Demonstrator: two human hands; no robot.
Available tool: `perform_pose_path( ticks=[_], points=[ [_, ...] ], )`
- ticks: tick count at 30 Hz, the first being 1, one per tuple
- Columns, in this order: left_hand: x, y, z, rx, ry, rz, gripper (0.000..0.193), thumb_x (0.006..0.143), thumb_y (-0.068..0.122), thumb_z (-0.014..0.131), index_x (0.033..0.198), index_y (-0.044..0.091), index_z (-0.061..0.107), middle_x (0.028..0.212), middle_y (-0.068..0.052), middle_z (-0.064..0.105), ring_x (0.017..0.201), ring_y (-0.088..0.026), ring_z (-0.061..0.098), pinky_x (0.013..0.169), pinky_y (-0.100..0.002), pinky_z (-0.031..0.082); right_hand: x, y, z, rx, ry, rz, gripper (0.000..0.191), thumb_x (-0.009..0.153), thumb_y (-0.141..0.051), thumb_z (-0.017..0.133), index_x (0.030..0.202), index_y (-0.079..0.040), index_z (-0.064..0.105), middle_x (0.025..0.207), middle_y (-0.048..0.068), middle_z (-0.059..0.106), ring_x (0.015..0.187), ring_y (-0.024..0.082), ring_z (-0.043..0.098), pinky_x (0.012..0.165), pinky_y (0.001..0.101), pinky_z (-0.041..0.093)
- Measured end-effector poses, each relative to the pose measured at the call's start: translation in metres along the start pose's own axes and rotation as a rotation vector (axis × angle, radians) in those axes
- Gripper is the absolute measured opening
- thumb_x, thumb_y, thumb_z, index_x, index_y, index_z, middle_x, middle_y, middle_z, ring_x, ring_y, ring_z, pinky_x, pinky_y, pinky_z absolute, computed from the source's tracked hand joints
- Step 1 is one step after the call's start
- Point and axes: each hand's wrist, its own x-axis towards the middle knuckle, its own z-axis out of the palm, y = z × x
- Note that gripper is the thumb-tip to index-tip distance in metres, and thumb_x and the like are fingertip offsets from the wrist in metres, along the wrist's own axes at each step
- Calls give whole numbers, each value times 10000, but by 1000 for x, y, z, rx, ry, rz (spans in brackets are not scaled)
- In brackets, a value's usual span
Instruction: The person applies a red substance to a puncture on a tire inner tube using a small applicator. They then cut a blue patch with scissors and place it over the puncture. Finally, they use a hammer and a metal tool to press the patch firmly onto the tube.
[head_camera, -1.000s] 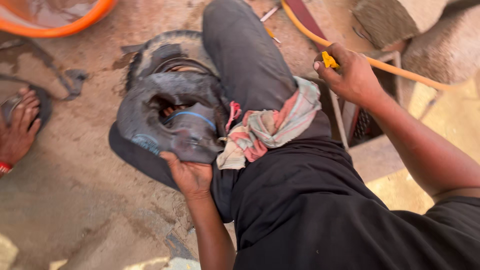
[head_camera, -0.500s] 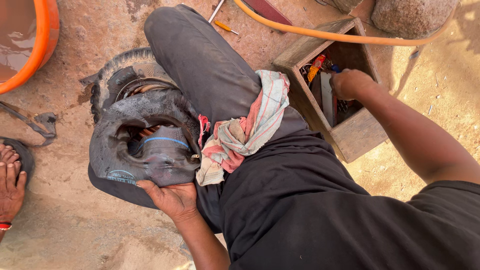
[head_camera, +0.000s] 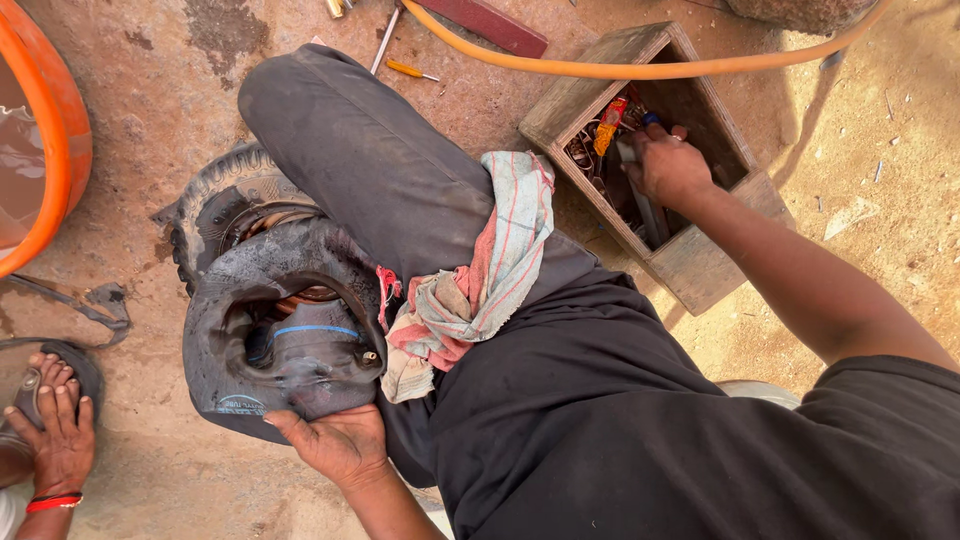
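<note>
Head view looks straight down on a seated person in dark clothes working on bare dirt. Left hand (head_camera: 335, 440) lies flat and open against the near edge of a black inner tube (head_camera: 290, 345), fingers spread along the rubber, pressing rather than gripping. The tube sits directly ahead of that palm, folded and bulging over a tyre (head_camera: 215, 215) that lies on the ground just beyond it; its long axis runs away from the hand, toward the tyre. A striped cloth (head_camera: 480, 270) is draped over the person's thigh, immediately to the right of this hand.

Right hand (head_camera: 665, 165) is well apart from the tube, stretched out to the far right and sunk inside a wooden box (head_camera: 700, 265) of tools. Its fingers curl downward among the contents; whether they grasp anything I cannot tell, since the knuckles hide what is beneath. An orange hose (head_camera: 600, 70) arcs across the ground just past the box, and a small screwdriver (head_camera: 412, 70) lies beyond the knee.

So the left hand is the nearer one to the tube, touching it, while the right is occupied in the box. An orange basin (head_camera: 62, 130) stands far left, and another person's hand (head_camera: 62, 440) rests on a sandal at the lower left.
</note>
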Motion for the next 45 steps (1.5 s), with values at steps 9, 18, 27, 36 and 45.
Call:
perform_pose_path(
  ticks=[9,18,27,36,45],
  points=[
    [1,2,44,1,18,68,400,1150,259,428,1539,230,520,1709,-137,387,1623,-364,275,1221,-774,115,1,3,19,371,150,222,275,1024,-278,611,1203,-89,697,1171,225,695,1084,444,670,963,525,542],
    [3,-2,44,-29,27,110,410,1140,223,454,1544,202,513,1707,-180,344,1624,-392,254,1194,-798,103,36,-3,15,67,-163,325,637,977,-300,638,1480,25,423,1347,272,543,1064,444,649,845,533,549],
    [0,-1,62,6,16,87,413,1134,228,455,1544,215,508,1721,-157,354,1642,-379,248,1202,-786,87,30,8,-7,252,-252,451,270,917,-384,745,1124,-216,783,1102,112,758,1048,324,718,935,476,559],
    [4,1,54,-3,58,72,346,1177,255,473,1506,215,574,1698,-145,410,1613,-369,286,1234,-772,122,6,45,-14,218,91,22,445,1058,-289,658,1398,-7,609,1217,246,698,1057,388,684,901,499,556],
    [-1,4,61,24,14,86,370,1159,247,473,1522,240,544,1706,-140,392,1615,-357,260,1214,-775,100,7,25,12,-247,-322,236,869,1036,-87,537,1715,-288,33,1097,230,693,970,371,716,798,483,599]
  ],
)
